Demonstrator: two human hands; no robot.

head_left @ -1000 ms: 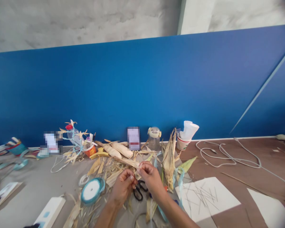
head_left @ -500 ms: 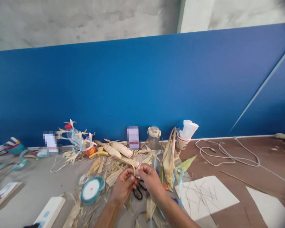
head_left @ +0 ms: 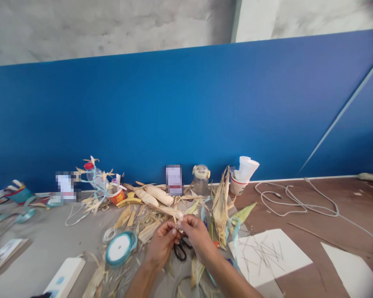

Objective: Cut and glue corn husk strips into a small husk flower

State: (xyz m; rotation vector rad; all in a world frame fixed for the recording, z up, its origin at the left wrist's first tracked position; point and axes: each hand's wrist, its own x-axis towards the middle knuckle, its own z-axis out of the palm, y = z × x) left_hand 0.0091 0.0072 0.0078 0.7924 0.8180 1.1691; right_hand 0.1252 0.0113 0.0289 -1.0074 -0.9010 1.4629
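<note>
A narrow, pale husk strip (head_left: 175,222) is held between the two hands, above the black-handled scissors (head_left: 180,251) and just in front of the heap of loose husks (head_left: 149,231). By the left hand (head_left: 162,241) the strip is grasped in a pinch of thumb and fingers; by the right hand (head_left: 196,235) it is likewise pinched, close beside. The exact grip points are partly hidden.

Handling, as judged: dry husk is likely to split, so tension is best kept light and even, and force best applied along the grain. The strip is best steadied by one hand while fine movements are made with the other.

Containers: pens and pale sticks are held in the orange paper cup (head_left: 118,198). Rolled white paper (head_left: 248,169) is stood in the red-rimmed cup (head_left: 238,187). The clear jar (head_left: 201,185) is lidded; its contents cannot be made out. The clear bottle (head_left: 97,177) is red-capped and partly hidden by light-blue ribbon. Pale items are held in the teal container (head_left: 21,195), not identifiable.
</note>
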